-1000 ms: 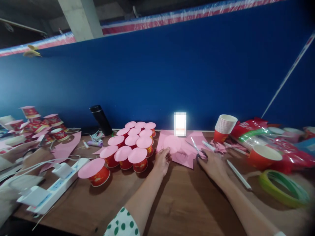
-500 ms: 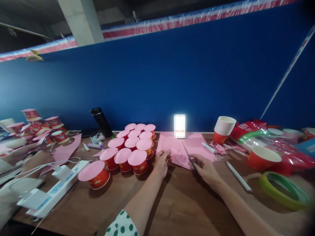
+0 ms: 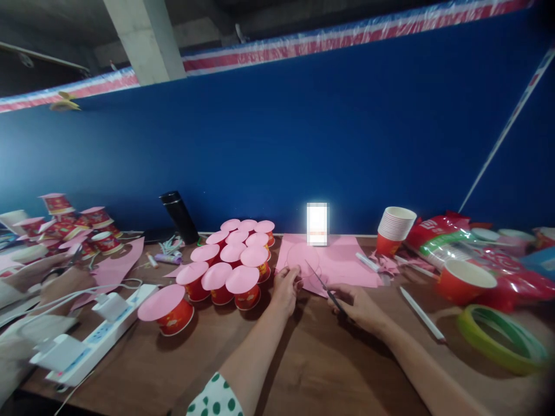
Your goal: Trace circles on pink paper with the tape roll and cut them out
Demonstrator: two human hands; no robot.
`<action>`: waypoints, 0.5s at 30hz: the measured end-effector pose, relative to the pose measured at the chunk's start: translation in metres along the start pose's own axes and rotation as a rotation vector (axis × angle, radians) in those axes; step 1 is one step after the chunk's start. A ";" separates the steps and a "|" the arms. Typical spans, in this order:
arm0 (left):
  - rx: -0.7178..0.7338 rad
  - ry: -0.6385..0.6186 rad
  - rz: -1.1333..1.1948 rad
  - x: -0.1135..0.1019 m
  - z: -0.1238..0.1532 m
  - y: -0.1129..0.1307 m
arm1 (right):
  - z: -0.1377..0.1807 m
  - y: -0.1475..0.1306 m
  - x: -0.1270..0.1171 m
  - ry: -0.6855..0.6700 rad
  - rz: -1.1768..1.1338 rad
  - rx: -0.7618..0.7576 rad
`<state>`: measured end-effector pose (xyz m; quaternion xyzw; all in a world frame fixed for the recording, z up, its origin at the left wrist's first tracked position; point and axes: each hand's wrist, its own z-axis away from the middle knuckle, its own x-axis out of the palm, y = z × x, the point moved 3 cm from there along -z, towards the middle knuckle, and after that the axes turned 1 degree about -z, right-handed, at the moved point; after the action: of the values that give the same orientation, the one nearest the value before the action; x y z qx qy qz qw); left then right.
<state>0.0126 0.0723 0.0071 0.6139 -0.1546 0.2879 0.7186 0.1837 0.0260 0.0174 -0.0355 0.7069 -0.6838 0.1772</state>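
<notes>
My left hand is closed on the near left edge of a sheet of pink paper, which has circles drawn on it. In my right hand is a pair of scissors, its blades pointing away and to the left over the paper. Whether the blades are apart is hard to make out. More pink paper lies behind and to the right. Left of my left hand stand several red paper cups, upside down and topped with pink paper discs.
A white power strip and black flask stand left; a co-worker's hand is beyond. To the right are stacked cups, a white pen, green tape, a single cup and red plastic packs.
My right hand has shifted slightly left and the scissors now point more to the left across the paper. My left hand stays nearly in place, still gripping the paper's edge.
</notes>
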 end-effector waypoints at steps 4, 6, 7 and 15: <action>-0.003 0.006 0.004 -0.001 -0.001 0.000 | -0.004 -0.001 -0.008 0.075 0.040 -0.066; -0.017 0.005 0.004 -0.002 -0.002 -0.001 | -0.008 0.000 -0.018 0.174 0.055 -0.121; -0.024 0.003 0.002 -0.002 -0.003 -0.002 | -0.009 0.002 -0.024 0.230 0.071 -0.141; -0.043 -0.017 0.000 -0.002 -0.002 -0.002 | -0.002 0.010 -0.060 0.562 0.694 0.003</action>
<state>0.0117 0.0738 0.0039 0.6008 -0.1667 0.2792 0.7303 0.2406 0.0464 0.0195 0.3913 0.6967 -0.5679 0.1974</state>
